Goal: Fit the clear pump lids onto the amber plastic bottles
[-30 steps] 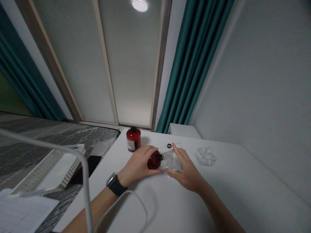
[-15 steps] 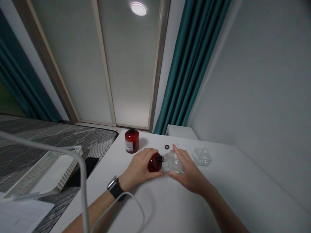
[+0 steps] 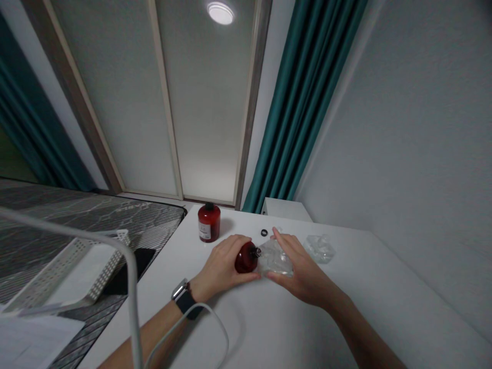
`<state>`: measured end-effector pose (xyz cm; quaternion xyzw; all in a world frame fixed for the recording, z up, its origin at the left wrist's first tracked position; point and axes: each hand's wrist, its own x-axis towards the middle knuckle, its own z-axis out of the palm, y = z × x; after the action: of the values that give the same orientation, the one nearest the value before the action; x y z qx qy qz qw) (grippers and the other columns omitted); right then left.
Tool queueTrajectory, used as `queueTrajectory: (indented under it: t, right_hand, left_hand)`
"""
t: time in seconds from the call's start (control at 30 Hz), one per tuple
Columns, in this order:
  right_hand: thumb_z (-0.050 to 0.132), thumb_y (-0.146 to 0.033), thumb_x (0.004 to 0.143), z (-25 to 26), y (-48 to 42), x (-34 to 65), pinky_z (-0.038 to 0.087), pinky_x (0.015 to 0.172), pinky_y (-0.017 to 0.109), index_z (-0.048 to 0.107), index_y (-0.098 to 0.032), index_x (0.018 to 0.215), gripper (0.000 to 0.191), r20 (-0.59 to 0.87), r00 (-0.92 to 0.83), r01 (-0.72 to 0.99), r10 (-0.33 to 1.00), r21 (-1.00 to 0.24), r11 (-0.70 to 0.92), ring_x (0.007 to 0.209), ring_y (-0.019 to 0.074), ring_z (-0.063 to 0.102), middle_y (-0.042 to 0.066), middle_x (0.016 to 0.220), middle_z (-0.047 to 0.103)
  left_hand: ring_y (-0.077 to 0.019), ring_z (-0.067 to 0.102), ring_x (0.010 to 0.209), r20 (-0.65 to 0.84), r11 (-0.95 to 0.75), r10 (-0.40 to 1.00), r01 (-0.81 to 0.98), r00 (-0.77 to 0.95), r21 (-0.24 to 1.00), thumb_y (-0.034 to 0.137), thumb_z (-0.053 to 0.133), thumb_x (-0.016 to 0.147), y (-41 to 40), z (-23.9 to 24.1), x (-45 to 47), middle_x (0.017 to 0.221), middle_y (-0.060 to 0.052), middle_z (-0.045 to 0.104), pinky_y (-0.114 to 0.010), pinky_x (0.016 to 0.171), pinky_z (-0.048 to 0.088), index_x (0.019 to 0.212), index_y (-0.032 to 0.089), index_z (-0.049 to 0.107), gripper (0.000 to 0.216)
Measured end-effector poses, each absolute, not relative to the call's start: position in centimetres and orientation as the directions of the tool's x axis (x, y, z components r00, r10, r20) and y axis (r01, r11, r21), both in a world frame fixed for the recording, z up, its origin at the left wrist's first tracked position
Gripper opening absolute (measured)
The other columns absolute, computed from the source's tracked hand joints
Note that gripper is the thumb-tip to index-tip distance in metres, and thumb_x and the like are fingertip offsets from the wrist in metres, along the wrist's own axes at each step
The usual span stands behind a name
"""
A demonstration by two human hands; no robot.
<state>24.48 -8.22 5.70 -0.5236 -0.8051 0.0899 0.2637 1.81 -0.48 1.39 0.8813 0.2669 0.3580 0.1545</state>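
Head view: the left hand (image 3: 225, 261), just below the middle of the frame, was wrapped around a dark red bottle (image 3: 244, 260), its fingers over the top and its thumb along the near side. That bottle lay tilted, its dark neck pointing right, at a clear plastic piece (image 3: 275, 261) beside it. The right hand (image 3: 303, 274), right of centre, curved around the plastic with thumb and forefinger spread apart; whether it gripped the piece could not be told.

A capped red bottle (image 3: 209, 224) with 1 pale label stood upright to the upper left of the hands, and 1 small black ring (image 3: 264, 232) lay just above the plastic. Crumpled clear plastic (image 3: 320, 248) rested to the right, beyond the right hand. All 5 things were on a white table (image 3: 277, 323) filling the lower middle. A dark-strapped watch (image 3: 186, 298) circled the left wrist. At lower left were a perforated white basket (image 3: 103, 274) and a pale cable (image 3: 133, 292).
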Motion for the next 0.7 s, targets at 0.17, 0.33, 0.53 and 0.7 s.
queueTrajectory:
  t: [0.17,0.33,0.53,0.7]
  right_hand:
    - [0.069,-0.031,0.085,6.2,-8.2,24.5,0.037,0.112,0.060,0.006,-0.029,0.158,0.097,0.318,-0.321,0.803,0.892,-0.409,0.434,0.136,0.0334,0.043,0.015,0.145,0.047]
    - [0.069,-0.032,0.085,6.6,-8.1,24.4,0.035,0.113,0.060,0.008,-0.027,0.158,0.095,0.295,-0.330,0.805,0.897,-0.409,0.431,0.136,0.0330,0.043,0.016,0.144,0.047]
    - [0.069,-0.033,0.084,7.0,-8.1,24.3,0.035,0.113,0.060,0.008,-0.028,0.158,0.096,0.287,-0.329,0.813,0.899,-0.398,0.425,0.136,0.0327,0.043,0.015,0.144,0.047]
    - [0.070,-0.033,0.084,7.2,-8.0,24.3,0.035,0.113,0.060,0.009,-0.027,0.158,0.096,0.295,-0.334,0.811,0.895,-0.394,0.433,0.136,0.0331,0.044,0.016,0.145,0.047]
  left_hand:
    - [-0.0298,0.063,0.107,0.569,-0.809,0.583,0.351,0.580,0.472,0.053,0.078,0.074,-0.6,1.3,1.9,0.118,-0.011,0.063,-0.046,0.092,0.052,0.125,0.022,0.047,0.067]
    - [-0.0286,0.063,0.106,0.584,-0.807,0.586,0.341,0.562,0.482,0.053,0.078,0.074,-0.8,1.3,2.0,0.117,-0.011,0.064,-0.044,0.092,0.052,0.124,0.022,0.047,0.067]
    - [-0.0279,0.063,0.107,0.596,-0.803,0.590,0.318,0.545,0.504,0.051,0.079,0.074,-0.8,1.1,2.0,0.117,-0.010,0.063,-0.043,0.093,0.052,0.125,0.023,0.046,0.067]
    - [-0.0280,0.063,0.108,0.606,-0.800,0.594,0.312,0.529,0.513,0.046,0.080,0.074,-0.9,1.0,2.1,0.118,-0.010,0.064,-0.043,0.094,0.052,0.125,0.022,0.046,0.066]
